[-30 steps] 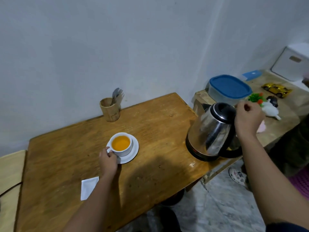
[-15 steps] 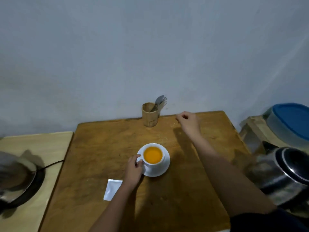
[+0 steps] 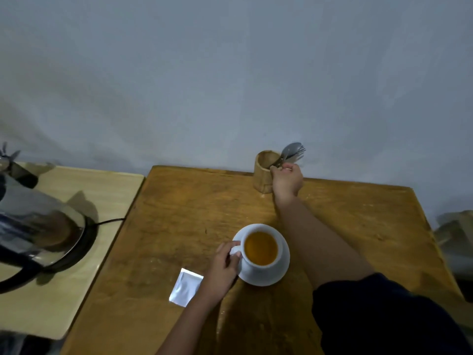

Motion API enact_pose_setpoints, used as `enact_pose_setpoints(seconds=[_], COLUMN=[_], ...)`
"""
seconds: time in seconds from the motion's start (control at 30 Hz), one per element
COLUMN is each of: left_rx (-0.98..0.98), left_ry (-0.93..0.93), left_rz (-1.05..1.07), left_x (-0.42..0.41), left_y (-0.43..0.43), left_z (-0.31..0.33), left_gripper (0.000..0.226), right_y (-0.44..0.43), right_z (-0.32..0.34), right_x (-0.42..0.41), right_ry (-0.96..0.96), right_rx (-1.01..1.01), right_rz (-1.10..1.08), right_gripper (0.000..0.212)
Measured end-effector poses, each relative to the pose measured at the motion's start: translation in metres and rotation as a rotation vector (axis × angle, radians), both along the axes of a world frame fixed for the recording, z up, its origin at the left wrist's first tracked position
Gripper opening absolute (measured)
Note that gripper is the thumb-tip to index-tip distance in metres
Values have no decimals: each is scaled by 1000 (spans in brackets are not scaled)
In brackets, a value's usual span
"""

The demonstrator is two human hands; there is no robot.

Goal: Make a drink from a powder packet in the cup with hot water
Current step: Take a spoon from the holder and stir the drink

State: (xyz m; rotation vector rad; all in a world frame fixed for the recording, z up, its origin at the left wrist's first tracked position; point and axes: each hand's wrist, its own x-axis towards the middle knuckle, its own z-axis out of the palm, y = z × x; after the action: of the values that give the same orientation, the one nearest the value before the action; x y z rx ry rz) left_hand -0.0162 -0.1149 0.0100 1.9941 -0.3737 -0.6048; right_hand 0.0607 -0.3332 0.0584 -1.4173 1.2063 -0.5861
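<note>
Now that my right hand (image 3: 286,179) has left the kettle and pinches a spoon (image 3: 288,152), stirring comes next, left grip (image 3: 226,262) closed on the cup (image 3: 261,252).

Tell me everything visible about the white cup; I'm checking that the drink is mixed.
The white cup looks ceramic, round, with a small handle on its left side. It stands upright on a white saucer on the wooden table, nearly full of an opaque orange liquid. The left hand holds the handle. Nothing sits in the cup; the right hand is away at the utensil holder.
</note>
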Motion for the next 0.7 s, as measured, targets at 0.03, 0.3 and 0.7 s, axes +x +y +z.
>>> enact_pose_setpoints(seconds=[0.03,0.3,0.7], left_rx=[1,0,5], left_ry=[-4,-22,-21], left_rz=[1,-9,-4], left_x=[0,-1,-1], left_y=[0,-2,-2], left_z=[-1,-4,-6], left_gripper=[21,24,25], right_y=[-1,-10,6], right_z=[-1,-7,-1], right_x=[2,16,20], right_ry=[5,33,33], right_rx=[1,-37,-203], right_rz=[-22,-73,-100], right_gripper=[19,8,11])
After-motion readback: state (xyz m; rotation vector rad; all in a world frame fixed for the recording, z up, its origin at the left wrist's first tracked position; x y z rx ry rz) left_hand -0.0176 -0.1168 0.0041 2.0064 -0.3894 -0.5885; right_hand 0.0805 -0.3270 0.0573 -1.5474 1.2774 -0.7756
